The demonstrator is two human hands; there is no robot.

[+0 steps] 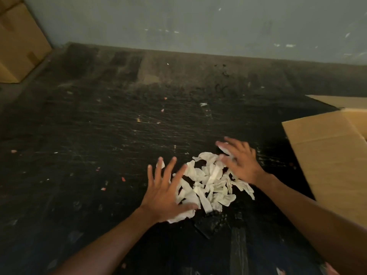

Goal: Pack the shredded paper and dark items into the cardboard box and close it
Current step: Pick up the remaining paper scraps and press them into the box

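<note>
Loosely heaped shredded paper (206,185) — white, crumpled

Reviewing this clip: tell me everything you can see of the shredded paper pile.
The shredded paper is a loose heap of white, crumpled strips, thin and tissue-like, lying on the dark scuffed floor. Dark gaps show between strips. The left hand lies spread on its near-left edge, the right hand on its far-right edge, both with straight fingers. An open cardboard box stands to its right, apart from it.
</note>
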